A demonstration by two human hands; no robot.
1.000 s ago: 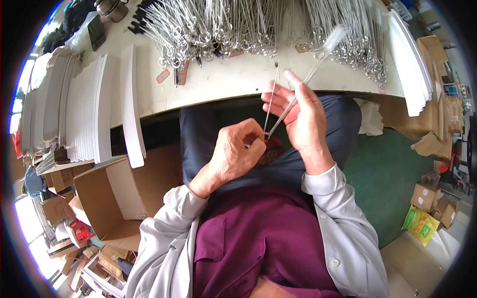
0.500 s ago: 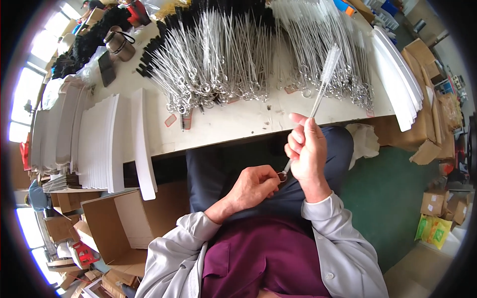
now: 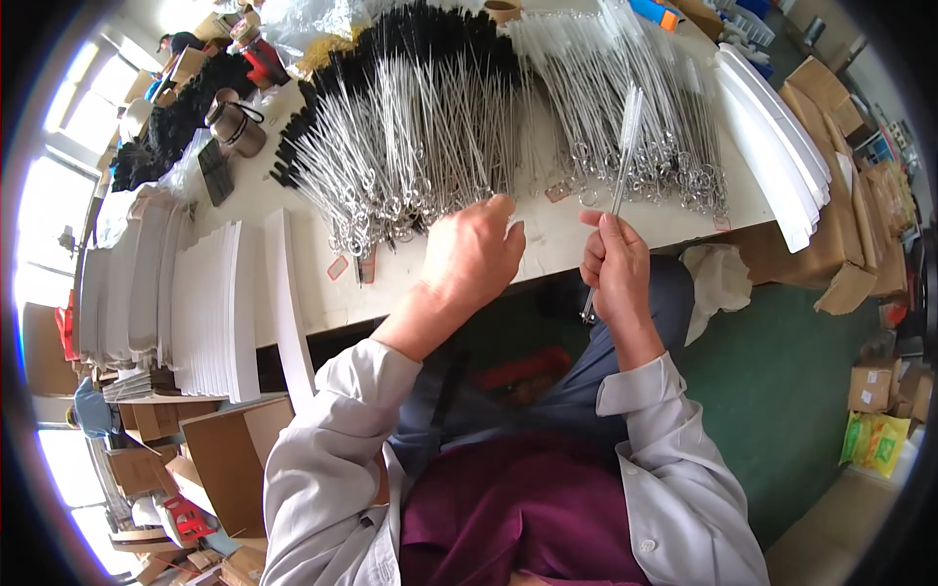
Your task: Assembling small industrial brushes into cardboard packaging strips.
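Observation:
My right hand (image 3: 618,269) is closed around the wire stems of a white-bristled straw brush (image 3: 631,119); whether it holds one or several I cannot tell. The bristles point up and away, and the stem end shows below the fist. My left hand (image 3: 467,252) is at the table's near edge, beside the ring ends of a large pile of black-bristled straw brushes (image 3: 410,127). Its thumb stands apart from the curled fingers, and nothing shows in it. The fingertips are partly hidden. Right of that pile lies another pile of white-bristled straw brushes (image 3: 596,88).
Long white card strips (image 3: 210,308) stand stacked at the left, and more white strips (image 3: 772,146) lie at the right edge. A metal flask (image 3: 234,125) and a dark phone (image 3: 214,171) are at the back left. Cardboard boxes (image 3: 227,459) stand on the floor.
My left hand has left the ring end of the held brush and moved up to the black-bristled pile. My right hand, still holding, has shifted slightly, and the brush stands more upright.

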